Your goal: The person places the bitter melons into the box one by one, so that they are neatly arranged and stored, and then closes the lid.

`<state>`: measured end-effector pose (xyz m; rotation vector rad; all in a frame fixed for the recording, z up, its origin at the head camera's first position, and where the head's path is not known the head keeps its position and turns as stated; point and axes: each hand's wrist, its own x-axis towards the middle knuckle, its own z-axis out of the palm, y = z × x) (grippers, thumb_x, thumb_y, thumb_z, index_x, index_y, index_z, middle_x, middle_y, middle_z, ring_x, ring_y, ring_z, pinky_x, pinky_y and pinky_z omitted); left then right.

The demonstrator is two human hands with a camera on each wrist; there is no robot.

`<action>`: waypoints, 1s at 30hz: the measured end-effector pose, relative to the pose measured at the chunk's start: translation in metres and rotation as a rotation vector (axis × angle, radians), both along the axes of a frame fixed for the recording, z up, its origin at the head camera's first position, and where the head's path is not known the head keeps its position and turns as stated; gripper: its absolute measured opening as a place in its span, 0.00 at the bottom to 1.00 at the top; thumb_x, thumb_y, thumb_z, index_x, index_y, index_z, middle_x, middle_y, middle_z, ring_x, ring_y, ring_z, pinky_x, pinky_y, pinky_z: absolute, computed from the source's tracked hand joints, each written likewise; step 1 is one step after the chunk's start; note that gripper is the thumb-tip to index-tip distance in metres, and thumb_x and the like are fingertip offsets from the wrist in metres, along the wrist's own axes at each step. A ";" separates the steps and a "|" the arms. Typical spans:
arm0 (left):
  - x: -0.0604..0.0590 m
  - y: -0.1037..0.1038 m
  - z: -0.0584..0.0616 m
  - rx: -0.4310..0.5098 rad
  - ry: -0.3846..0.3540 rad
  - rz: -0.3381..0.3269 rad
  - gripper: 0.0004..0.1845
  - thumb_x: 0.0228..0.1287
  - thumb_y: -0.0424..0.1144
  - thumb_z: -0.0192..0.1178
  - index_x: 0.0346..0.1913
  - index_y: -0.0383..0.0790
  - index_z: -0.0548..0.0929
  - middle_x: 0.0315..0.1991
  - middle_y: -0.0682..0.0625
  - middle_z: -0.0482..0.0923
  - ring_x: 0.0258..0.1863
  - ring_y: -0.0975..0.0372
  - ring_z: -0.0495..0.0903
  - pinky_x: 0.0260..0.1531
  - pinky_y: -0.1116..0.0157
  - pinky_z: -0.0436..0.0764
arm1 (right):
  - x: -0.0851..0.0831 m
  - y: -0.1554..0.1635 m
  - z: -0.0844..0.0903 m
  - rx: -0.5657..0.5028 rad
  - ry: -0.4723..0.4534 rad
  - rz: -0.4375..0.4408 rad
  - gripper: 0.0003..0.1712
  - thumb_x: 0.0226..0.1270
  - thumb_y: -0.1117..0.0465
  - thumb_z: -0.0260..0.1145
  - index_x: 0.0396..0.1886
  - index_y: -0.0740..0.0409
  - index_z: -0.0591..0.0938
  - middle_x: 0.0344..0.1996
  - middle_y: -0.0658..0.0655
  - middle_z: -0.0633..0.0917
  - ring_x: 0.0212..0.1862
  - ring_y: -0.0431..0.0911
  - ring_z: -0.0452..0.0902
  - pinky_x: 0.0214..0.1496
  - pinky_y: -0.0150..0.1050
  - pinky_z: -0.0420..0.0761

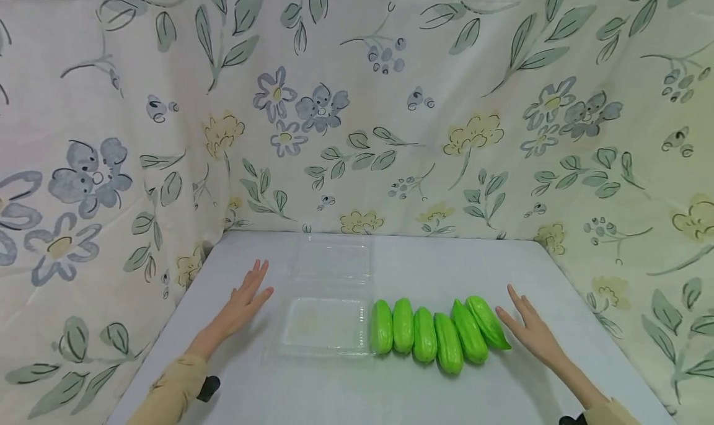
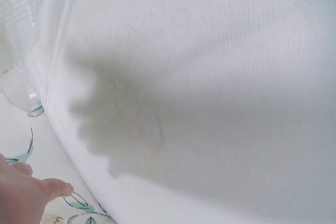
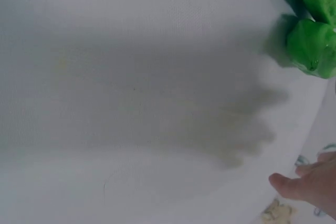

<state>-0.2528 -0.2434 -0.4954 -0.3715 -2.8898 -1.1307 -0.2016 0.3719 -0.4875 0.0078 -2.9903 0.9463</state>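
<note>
Head view showed both hands held flat over a white tabletop (image 1: pixel 312 394), fingers straight and spread, neither gripping anything; whether the palms touched the surface could not be told. Left hand (image 1: pixel 243 302) lay just left of a clear plastic clamshell container (image 1: pixel 326 326), near it but apart from it; the container stood open, its lid (image 1: pixel 333 259) folded back toward the far edge, its tray nearest the viewer. Right hand (image 1: pixel 530 327) lay just right of a row of six green gourd-shaped vegetables (image 1: pixel 437 332); its fingertips (image 1: pixel 510 289) were close to the rightmost vegetable (image 1: pixel 488 321), contact not discernible. The row ran side by side from the container's right edge; the leftmost vegetable (image 1: pixel 382 327) appeared to touch the tray wall; the two at the right end leaned leftward at the top. A floral cloth (image 1: pixel 357 103) hung behind and to both sides of the tabletop; beige sleeves (image 1: pixel 167 391) covered the forearms.

Left wrist view gave the hand's shadow on the tabletop, a thumb tip (image 2: pixel 58 188) at the lower left and a corner of the container (image 2: pixel 18 95) at the left edge. Right wrist view was blurred; it gave two vegetable ends (image 3: pixel 312 51) at the upper right and part of the hand (image 3: pixel 310 184) at the lower right.
</note>
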 end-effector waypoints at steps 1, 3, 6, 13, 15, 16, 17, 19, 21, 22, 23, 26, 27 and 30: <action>0.001 0.002 0.000 0.016 -0.006 -0.009 0.35 0.73 0.56 0.41 0.76 0.57 0.39 0.77 0.46 0.30 0.75 0.40 0.34 0.60 0.23 0.36 | 0.001 -0.001 0.000 -0.015 -0.001 0.003 0.45 0.72 0.40 0.49 0.76 0.49 0.39 0.72 0.74 0.48 0.71 0.74 0.39 0.57 0.83 0.48; 0.003 0.004 0.001 0.044 -0.016 -0.027 0.36 0.74 0.56 0.41 0.76 0.55 0.39 0.77 0.46 0.31 0.75 0.40 0.34 0.60 0.24 0.36 | 0.001 -0.002 0.000 -0.039 -0.001 0.014 0.45 0.72 0.41 0.49 0.76 0.50 0.39 0.73 0.73 0.47 0.72 0.73 0.39 0.58 0.82 0.48; 0.004 0.008 0.002 0.056 -0.034 -0.044 0.36 0.73 0.58 0.40 0.76 0.55 0.39 0.77 0.47 0.31 0.75 0.41 0.35 0.61 0.25 0.37 | 0.001 -0.004 0.000 -0.063 -0.002 0.018 0.45 0.72 0.42 0.49 0.76 0.52 0.39 0.73 0.73 0.47 0.72 0.73 0.39 0.59 0.81 0.48; 0.006 0.014 0.002 0.051 -0.078 -0.097 0.36 0.73 0.57 0.40 0.76 0.53 0.40 0.78 0.47 0.33 0.75 0.43 0.37 0.62 0.25 0.39 | 0.003 -0.007 0.002 -0.093 -0.045 0.006 0.44 0.73 0.41 0.47 0.76 0.49 0.37 0.73 0.72 0.45 0.70 0.74 0.41 0.61 0.80 0.50; 0.007 0.015 0.002 0.063 -0.085 -0.114 0.36 0.74 0.56 0.42 0.76 0.53 0.40 0.78 0.47 0.33 0.75 0.43 0.37 0.63 0.26 0.39 | 0.003 -0.007 0.002 -0.106 -0.063 0.005 0.44 0.73 0.41 0.47 0.76 0.48 0.36 0.74 0.71 0.44 0.70 0.75 0.41 0.61 0.80 0.50; 0.008 0.015 0.002 0.070 -0.089 -0.123 0.36 0.74 0.55 0.42 0.76 0.53 0.40 0.78 0.48 0.33 0.76 0.44 0.37 0.65 0.27 0.39 | 0.003 -0.007 0.002 -0.113 -0.075 0.004 0.44 0.73 0.41 0.46 0.76 0.47 0.35 0.74 0.71 0.44 0.70 0.75 0.41 0.61 0.80 0.51; 0.008 0.016 0.002 0.081 -0.092 -0.132 0.36 0.74 0.54 0.43 0.76 0.53 0.40 0.78 0.47 0.34 0.76 0.44 0.37 0.66 0.29 0.40 | 0.004 -0.008 0.002 -0.120 -0.088 0.004 0.43 0.73 0.41 0.46 0.76 0.45 0.35 0.74 0.70 0.43 0.70 0.76 0.41 0.60 0.80 0.51; 0.008 0.017 0.002 0.101 -0.097 -0.155 0.36 0.74 0.53 0.43 0.76 0.51 0.40 0.77 0.47 0.34 0.76 0.44 0.37 0.69 0.32 0.41 | 0.004 -0.008 0.002 -0.131 -0.108 0.005 0.43 0.74 0.40 0.46 0.76 0.44 0.34 0.74 0.69 0.42 0.69 0.76 0.41 0.60 0.80 0.51; 0.008 0.019 0.002 0.119 -0.102 -0.174 0.36 0.74 0.53 0.43 0.76 0.49 0.41 0.77 0.46 0.35 0.76 0.44 0.38 0.71 0.35 0.43 | 0.004 -0.009 0.003 -0.137 -0.122 0.009 0.43 0.74 0.40 0.45 0.76 0.44 0.34 0.74 0.69 0.42 0.69 0.77 0.41 0.59 0.81 0.52; 0.008 0.020 0.002 0.131 -0.105 -0.182 0.36 0.74 0.53 0.43 0.76 0.48 0.41 0.77 0.46 0.36 0.76 0.44 0.38 0.71 0.36 0.43 | 0.004 -0.010 0.003 -0.139 -0.127 0.010 0.43 0.74 0.40 0.45 0.76 0.44 0.34 0.74 0.69 0.42 0.69 0.77 0.42 0.59 0.80 0.52; 0.008 0.021 0.002 0.145 -0.107 -0.186 0.36 0.74 0.52 0.43 0.76 0.46 0.42 0.77 0.45 0.37 0.76 0.44 0.39 0.72 0.37 0.44 | 0.004 -0.011 0.003 -0.139 -0.130 0.011 0.43 0.74 0.40 0.45 0.76 0.45 0.34 0.74 0.69 0.42 0.68 0.78 0.42 0.59 0.80 0.53; 0.008 0.023 0.001 0.172 -0.113 -0.190 0.35 0.74 0.51 0.44 0.76 0.45 0.45 0.77 0.46 0.40 0.76 0.46 0.41 0.72 0.39 0.46 | 0.003 -0.012 0.002 -0.136 -0.130 0.009 0.43 0.74 0.40 0.45 0.76 0.45 0.35 0.74 0.69 0.43 0.67 0.78 0.44 0.59 0.79 0.55; 0.008 0.024 0.000 0.178 -0.114 -0.187 0.34 0.74 0.51 0.44 0.76 0.44 0.45 0.77 0.46 0.41 0.76 0.47 0.42 0.72 0.39 0.47 | 0.003 -0.013 0.001 -0.137 -0.128 0.007 0.42 0.74 0.40 0.45 0.76 0.45 0.35 0.74 0.69 0.43 0.67 0.78 0.45 0.59 0.79 0.56; 0.007 0.025 -0.003 0.193 -0.116 -0.172 0.34 0.74 0.51 0.45 0.76 0.45 0.48 0.77 0.47 0.44 0.75 0.48 0.44 0.72 0.39 0.49 | 0.002 -0.014 -0.001 -0.141 -0.127 0.003 0.42 0.74 0.40 0.45 0.76 0.45 0.35 0.74 0.70 0.44 0.67 0.77 0.47 0.59 0.79 0.57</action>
